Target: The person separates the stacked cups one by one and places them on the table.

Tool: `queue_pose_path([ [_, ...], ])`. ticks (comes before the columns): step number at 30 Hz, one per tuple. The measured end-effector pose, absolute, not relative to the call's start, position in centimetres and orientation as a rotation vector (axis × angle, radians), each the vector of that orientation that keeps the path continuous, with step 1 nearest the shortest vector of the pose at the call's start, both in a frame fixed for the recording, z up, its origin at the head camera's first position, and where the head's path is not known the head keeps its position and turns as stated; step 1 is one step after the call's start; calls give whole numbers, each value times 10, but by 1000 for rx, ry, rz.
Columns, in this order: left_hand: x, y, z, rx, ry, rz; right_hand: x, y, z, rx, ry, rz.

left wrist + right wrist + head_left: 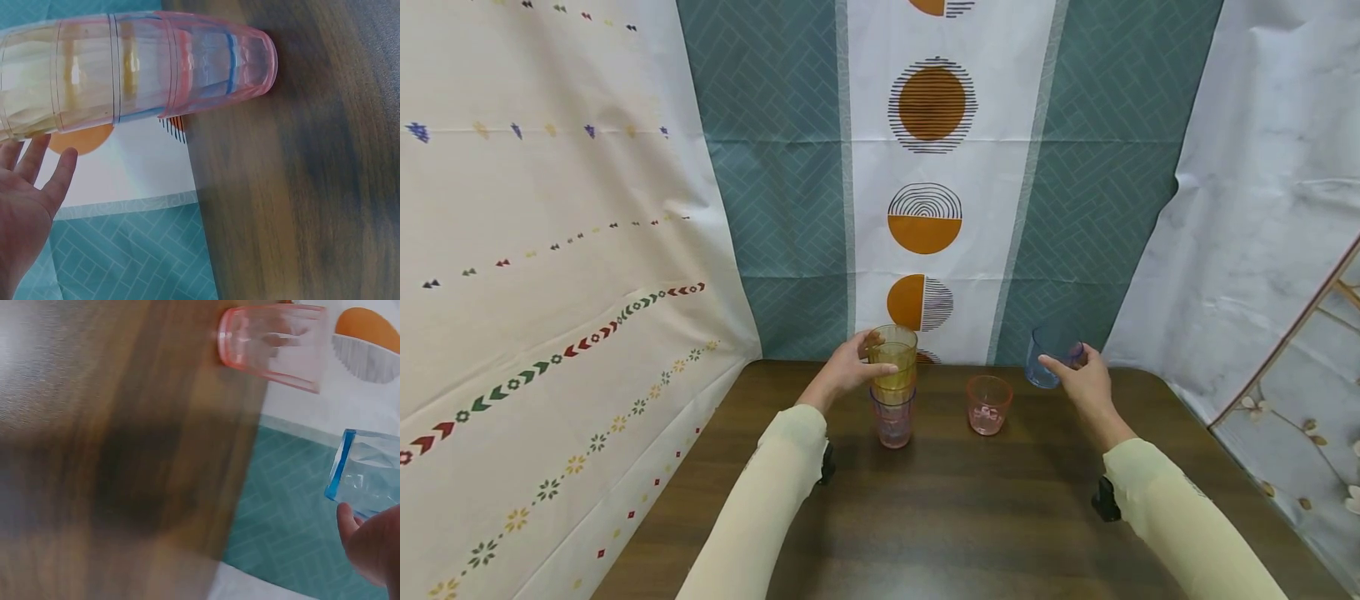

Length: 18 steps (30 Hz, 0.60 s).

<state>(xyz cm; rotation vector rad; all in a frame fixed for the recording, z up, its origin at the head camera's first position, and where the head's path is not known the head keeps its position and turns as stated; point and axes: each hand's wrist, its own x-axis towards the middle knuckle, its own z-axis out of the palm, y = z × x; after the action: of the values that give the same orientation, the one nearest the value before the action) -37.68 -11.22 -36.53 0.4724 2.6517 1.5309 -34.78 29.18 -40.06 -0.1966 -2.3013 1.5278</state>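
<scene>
A stack of clear tumblers (893, 392) stands on the dark wooden table (925, 517), a yellow one (895, 358) on top and a pink one (892, 427) at the bottom. My left hand (850, 367) is at the yellow tumbler's left side near the rim. In the left wrist view its fingers (37, 162) are straight, just beside the stack (144, 69). A single pink tumbler (987, 404) stands to the right (275, 344). Further right my right hand (1086, 379) holds a blue tumbler (1051, 357) lifted off the table, thumb on its wall (369, 472).
Patterned curtains hang close behind and on both sides: teal and white with orange circles (925, 225) at the back, cream (550, 292) on the left, pale marbled (1262, 208) on the right. The table's back edge meets the curtain just beyond the tumblers.
</scene>
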Motion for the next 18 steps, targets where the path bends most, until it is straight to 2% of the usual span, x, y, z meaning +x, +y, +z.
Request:
queue_pose_path([
  [18,-375,-112,-365,486,2655,1535,-344,297,-460,-275,-2442,1509],
])
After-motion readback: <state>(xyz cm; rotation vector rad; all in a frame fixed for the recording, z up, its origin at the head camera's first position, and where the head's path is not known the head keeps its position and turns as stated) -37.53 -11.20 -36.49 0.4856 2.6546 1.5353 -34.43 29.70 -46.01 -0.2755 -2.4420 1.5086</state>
